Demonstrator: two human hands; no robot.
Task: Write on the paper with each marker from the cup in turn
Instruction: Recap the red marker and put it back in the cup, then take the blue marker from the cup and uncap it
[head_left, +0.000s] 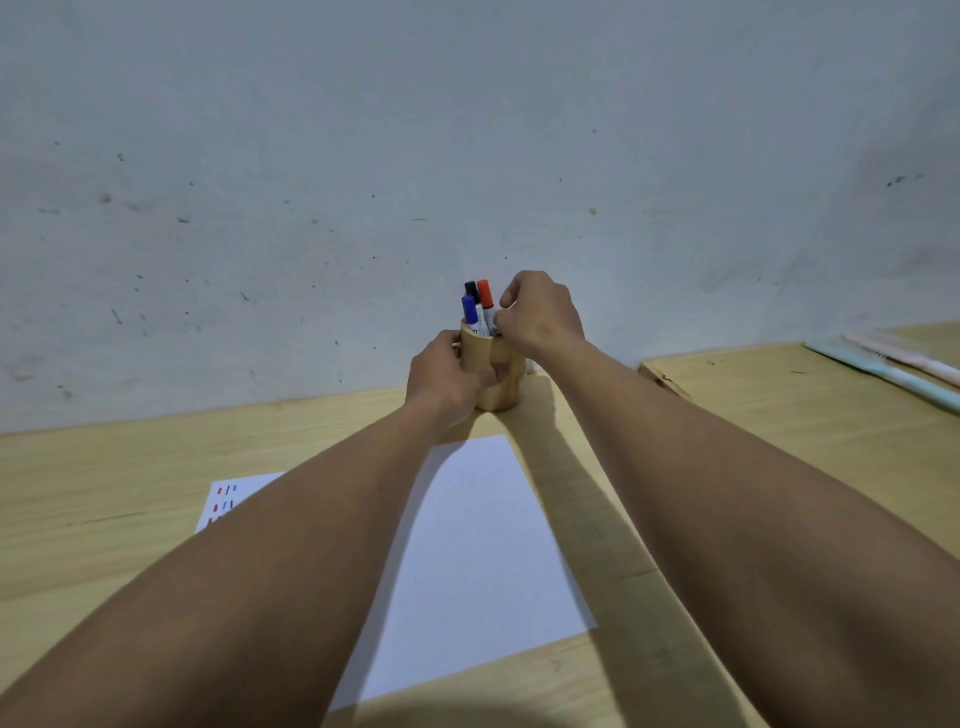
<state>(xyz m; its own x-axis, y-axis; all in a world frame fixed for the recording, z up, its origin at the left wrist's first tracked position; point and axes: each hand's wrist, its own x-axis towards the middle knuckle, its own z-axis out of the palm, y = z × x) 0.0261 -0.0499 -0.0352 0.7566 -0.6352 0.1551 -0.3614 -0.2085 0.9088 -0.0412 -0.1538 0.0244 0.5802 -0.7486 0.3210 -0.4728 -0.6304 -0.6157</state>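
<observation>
A wooden cup (501, 382) stands at the far edge of the table against the wall. Three markers stand upright in it: blue-capped (470, 310), black-capped (471, 290) and red-capped (486, 297). My left hand (444, 382) wraps around the cup's left side. My right hand (543, 312) is at the cup's rim with fingers pinched on the body of the red-capped marker. A blank white sheet of paper (478, 551) lies flat between my forearms, in front of the cup.
A second sheet (228, 499) with short red, black and blue strokes lies at the left, partly under my left forearm. A small wooden block (662, 379) sits right of the cup. Pale blue and pink long objects (893, 366) lie at the far right.
</observation>
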